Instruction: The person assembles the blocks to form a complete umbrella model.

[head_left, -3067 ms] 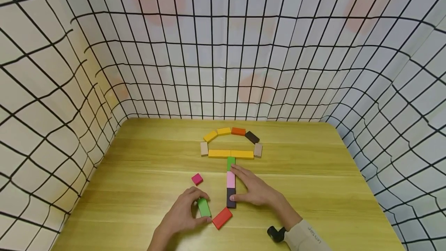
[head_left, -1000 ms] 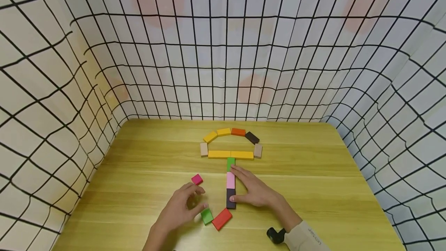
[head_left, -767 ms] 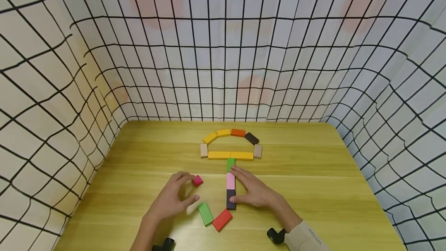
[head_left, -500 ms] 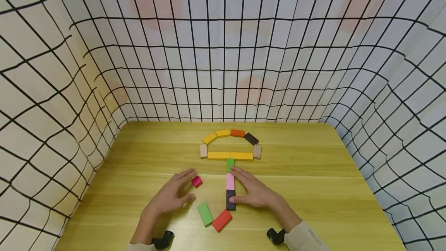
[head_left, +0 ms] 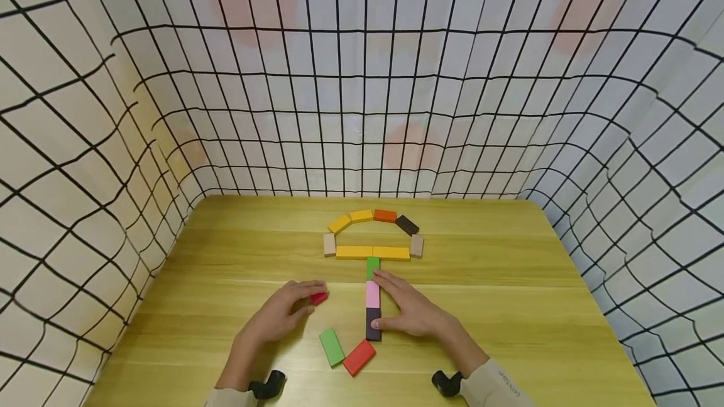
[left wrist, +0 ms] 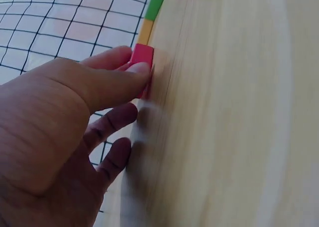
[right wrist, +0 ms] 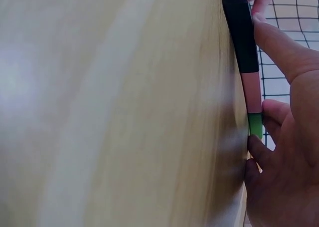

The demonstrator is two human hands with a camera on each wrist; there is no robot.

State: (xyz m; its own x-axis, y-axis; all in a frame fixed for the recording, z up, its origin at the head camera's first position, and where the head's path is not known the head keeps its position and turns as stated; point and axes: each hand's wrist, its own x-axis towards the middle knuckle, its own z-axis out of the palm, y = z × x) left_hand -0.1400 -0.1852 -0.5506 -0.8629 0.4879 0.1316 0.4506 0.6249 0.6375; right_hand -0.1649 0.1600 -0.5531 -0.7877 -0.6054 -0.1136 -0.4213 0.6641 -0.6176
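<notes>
My left hand (head_left: 277,313) pinches a small magenta block (head_left: 319,298) between thumb and fingers, low over the table. In the left wrist view, the thumb lies over the near side of this magenta block (left wrist: 143,55), and the lower fingers hang apart from it. Along a column of a green block (head_left: 373,265), a pink block (head_left: 372,294) and a black block (head_left: 372,324) rests my right hand (head_left: 415,309). Its thumb touches the black block and its fingers reach the green one. A second green block (head_left: 332,348) and a red block (head_left: 359,357) lie at an angle below, corners nearly touching.
Above the column, two yellow blocks (head_left: 354,252) form a bar. An arch of yellow, orange, dark and beige blocks (head_left: 385,215) stands over it. Black grid netting (head_left: 362,112) encloses the wooden table (head_left: 498,281) at the back and sides.
My left hand has let go of the lower green block, which now lies beside the red one, and moved up-left to grip the magenta block. The right hand has stayed in place.
</notes>
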